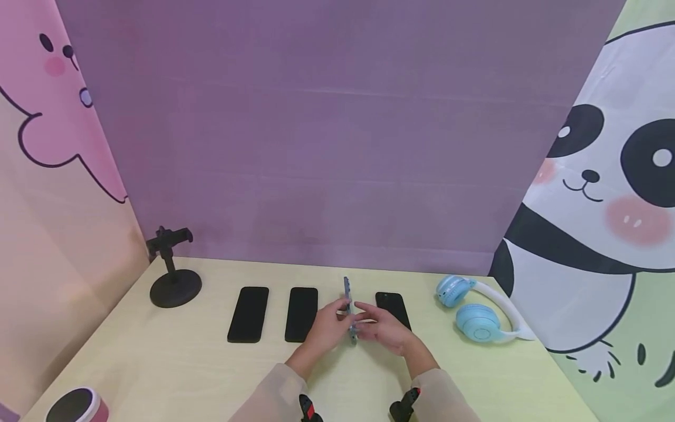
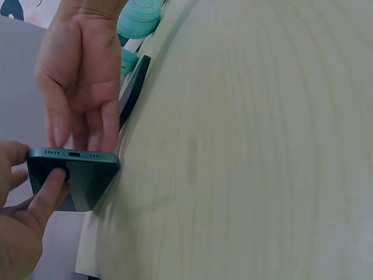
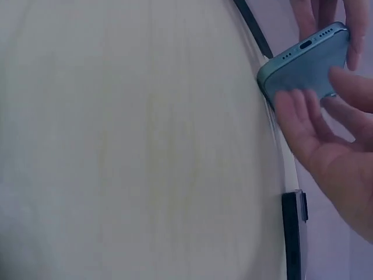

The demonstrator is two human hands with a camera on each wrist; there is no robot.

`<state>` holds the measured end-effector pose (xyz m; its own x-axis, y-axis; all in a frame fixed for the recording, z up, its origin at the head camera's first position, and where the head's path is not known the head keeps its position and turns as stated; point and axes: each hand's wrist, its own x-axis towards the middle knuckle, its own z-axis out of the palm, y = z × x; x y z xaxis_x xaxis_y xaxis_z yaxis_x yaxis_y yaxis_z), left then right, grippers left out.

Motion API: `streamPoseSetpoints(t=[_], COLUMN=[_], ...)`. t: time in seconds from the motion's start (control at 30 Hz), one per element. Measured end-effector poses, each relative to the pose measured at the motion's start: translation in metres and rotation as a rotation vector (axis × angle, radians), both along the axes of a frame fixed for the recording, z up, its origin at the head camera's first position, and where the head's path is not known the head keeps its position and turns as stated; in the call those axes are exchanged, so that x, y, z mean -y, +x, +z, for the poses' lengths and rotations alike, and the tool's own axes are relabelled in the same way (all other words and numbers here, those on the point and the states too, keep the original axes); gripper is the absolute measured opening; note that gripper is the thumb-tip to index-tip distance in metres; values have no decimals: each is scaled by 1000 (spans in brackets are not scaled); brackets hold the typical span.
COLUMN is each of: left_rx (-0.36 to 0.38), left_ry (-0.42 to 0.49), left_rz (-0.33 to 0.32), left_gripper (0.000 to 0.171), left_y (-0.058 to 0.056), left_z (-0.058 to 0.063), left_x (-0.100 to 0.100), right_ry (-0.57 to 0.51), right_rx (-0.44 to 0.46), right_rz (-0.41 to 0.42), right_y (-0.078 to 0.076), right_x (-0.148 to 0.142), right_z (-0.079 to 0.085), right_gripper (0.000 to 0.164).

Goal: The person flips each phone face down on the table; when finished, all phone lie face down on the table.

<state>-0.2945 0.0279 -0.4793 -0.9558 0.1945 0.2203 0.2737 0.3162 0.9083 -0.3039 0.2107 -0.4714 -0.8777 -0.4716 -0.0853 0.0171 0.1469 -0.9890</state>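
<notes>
A teal-blue smartphone stands on its long edge over the table, seen nearly edge-on from the head, its short side with the charging port facing me. My left hand pinches it from the left, one finger against the dark face in the left wrist view. My right hand is on its other side with fingers loosely extended; in the right wrist view those fingertips overlap the phone's blue back. To the right of the hands lies a black smartphone, partly hidden by the right hand.
Two more black smartphones lie side by side left of the hands. At the back left stands a black phone stand. Blue and white headphones lie at the right. A round pink container with a dark top sits at the front left.
</notes>
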Motion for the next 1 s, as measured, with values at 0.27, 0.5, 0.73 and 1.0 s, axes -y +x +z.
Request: streamPoseSetpoints(t=[0.27,0.5,0.73,1.0], left_rx=[-17,-12,-41,-33], left_ry=[-30,-108,-178,-260], left_rz=[69,104,134,161], left_gripper=[35,32,36,38], left_y=[2,0,-3,-3], left_z=[-1,-5,-10,-14], left_x=[8,13,11,8], right_ry=[160,291,456,497], right_rx=[-53,-108,-180,-176], right_rz=[-96,-189,-243,-249], right_y=[6,6,5,4], right_x=[10,17,21,23], right_z=[4,4,5,7], right_gripper=[59,53,49,52])
